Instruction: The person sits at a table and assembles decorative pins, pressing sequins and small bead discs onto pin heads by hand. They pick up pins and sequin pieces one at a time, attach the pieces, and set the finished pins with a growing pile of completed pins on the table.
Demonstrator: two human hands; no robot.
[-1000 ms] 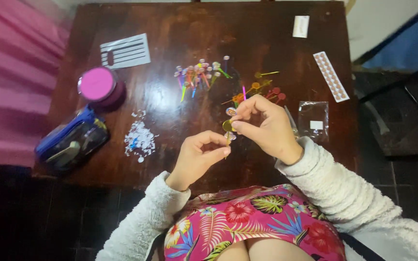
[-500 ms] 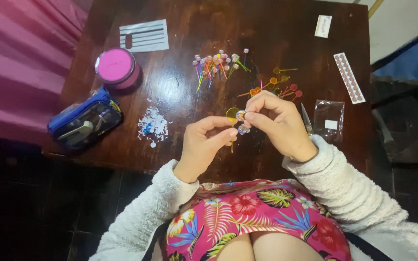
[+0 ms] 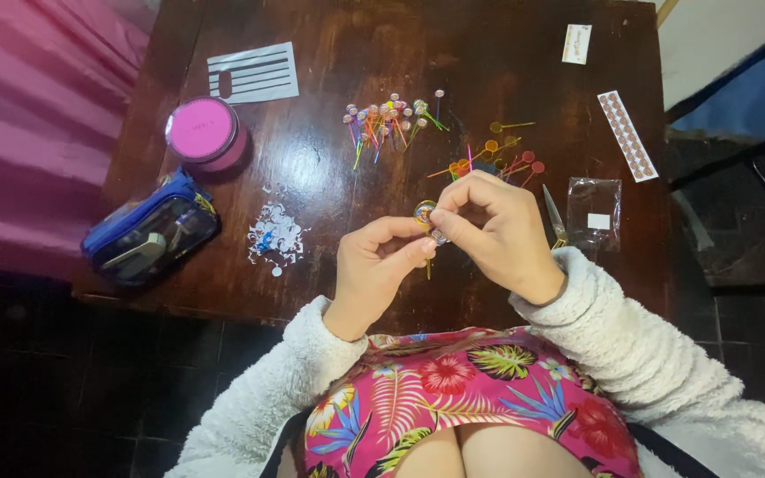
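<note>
A small round disc on a thin yellow-green plastic pick (image 3: 425,215) is held just above the dark, glossy wooden table (image 3: 347,53), pinched between the curled fingertips of the left hand (image 3: 375,265) and the right hand (image 3: 496,228), evidently so that its head can be worked on at close range. Beyond it, a loose heap of similar multicoloured picks (image 3: 391,119) is kept within reach. To the left lie white paper scraps (image 3: 274,232) and a pink round lidded tub (image 3: 201,131).

Both hands (image 3: 440,243) on small pick (image 3: 425,212)
</note>
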